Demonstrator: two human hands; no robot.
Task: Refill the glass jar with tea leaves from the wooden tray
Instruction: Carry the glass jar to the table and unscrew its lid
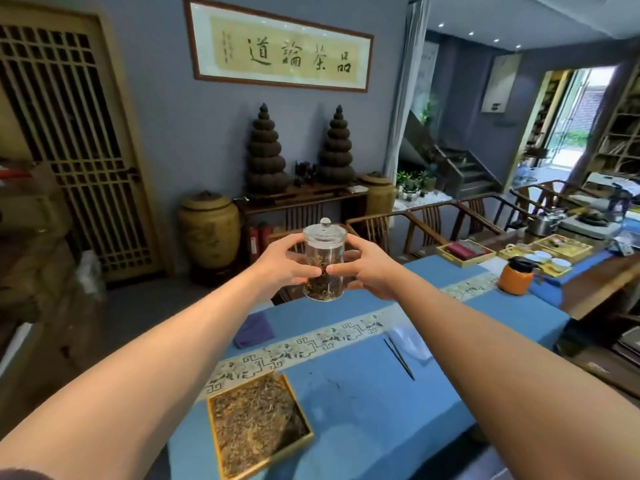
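Jar (324,268), lidded, gripped by both hands (289,263) (367,268), raised beyond the tray (258,422). Slippage could drop it onto the bench (381,410).

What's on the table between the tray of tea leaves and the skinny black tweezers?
In the head view, just bare blue tablecloth with a few stray leaf bits lies between the wooden tray and the tweezers.

Tea house, framed calligraphy (278,46), stacked tea towers (266,154), ceramic storage jars (209,230)
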